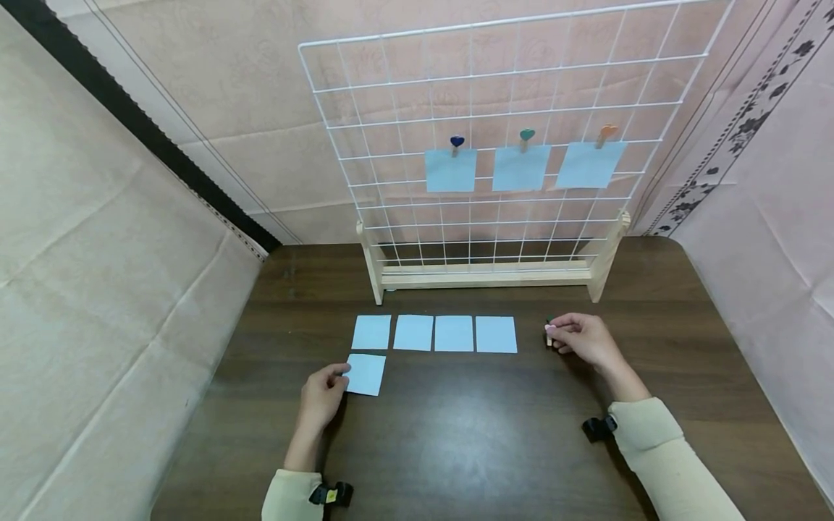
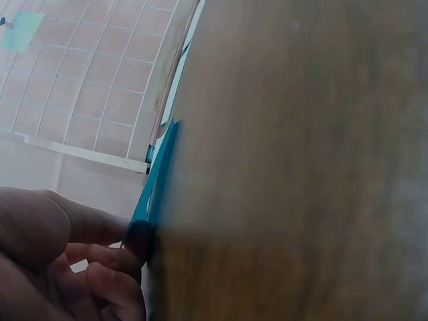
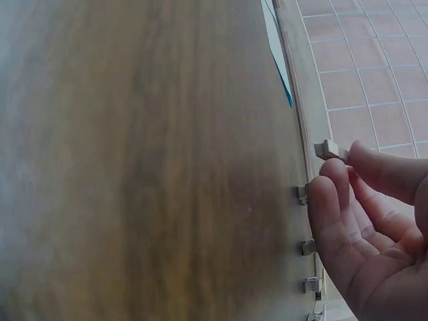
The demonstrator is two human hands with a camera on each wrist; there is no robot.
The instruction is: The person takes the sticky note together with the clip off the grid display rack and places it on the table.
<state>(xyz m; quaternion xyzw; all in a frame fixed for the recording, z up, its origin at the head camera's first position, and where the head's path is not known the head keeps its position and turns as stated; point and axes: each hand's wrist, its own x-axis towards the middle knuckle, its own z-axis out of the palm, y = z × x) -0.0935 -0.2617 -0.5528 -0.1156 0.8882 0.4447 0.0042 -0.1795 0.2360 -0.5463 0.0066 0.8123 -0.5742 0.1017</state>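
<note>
Left hand point(image 1: 322, 394) pinches near blue note point(image 1: 368, 375) at left edge, rest of note juts past fingertips. Right hand point(image 1: 585, 340) pinches small clip point(image 3: 328, 150) between thumb and fingertip; other clips point(image 3: 308, 247) just beside fingers. Four-note row point(image 1: 453, 333) beyond left hand. Grid rack point(image 1: 489, 278) at back, three pegged notes point(image 1: 451, 175) hanging on it.

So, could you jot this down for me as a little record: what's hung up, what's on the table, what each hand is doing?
Left hand: pinches a blue paper square by its edge
Right hand: pinches a small clip
Near right hand: several more clips
Table: also holds a row of four blue squares
Wire rack: white, on a wooden base
Hung up: three blue papers, with dark blue, green and orange heart clips
</note>
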